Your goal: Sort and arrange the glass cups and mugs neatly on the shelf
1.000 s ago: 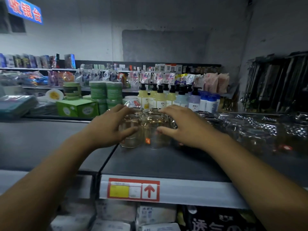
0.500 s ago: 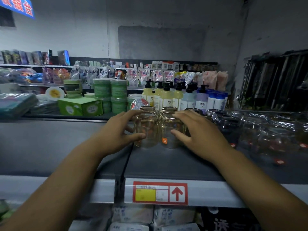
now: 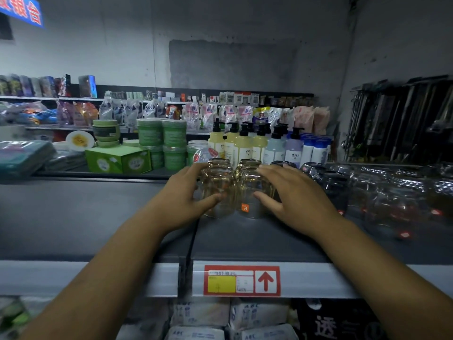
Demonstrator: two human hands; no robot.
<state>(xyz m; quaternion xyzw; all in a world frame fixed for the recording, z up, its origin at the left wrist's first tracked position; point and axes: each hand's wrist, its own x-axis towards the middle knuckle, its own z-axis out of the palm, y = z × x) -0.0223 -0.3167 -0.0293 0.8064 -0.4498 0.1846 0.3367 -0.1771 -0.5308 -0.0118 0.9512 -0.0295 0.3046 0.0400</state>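
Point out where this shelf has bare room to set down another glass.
Widest bare patch: the grey shelf top left of the left hand, in front of the green box. A narrower strip runs between the clear cups both hands grip and the price label. Crowded: right of the right hand, packed with dark glasses.

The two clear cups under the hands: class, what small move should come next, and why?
Probably slide the pair rightward. The left hand grips the left cup and the right hand grips the right cup; they stand side by side on the shelf, while the dark glasses form a row further right, so closing up would tidy the line.
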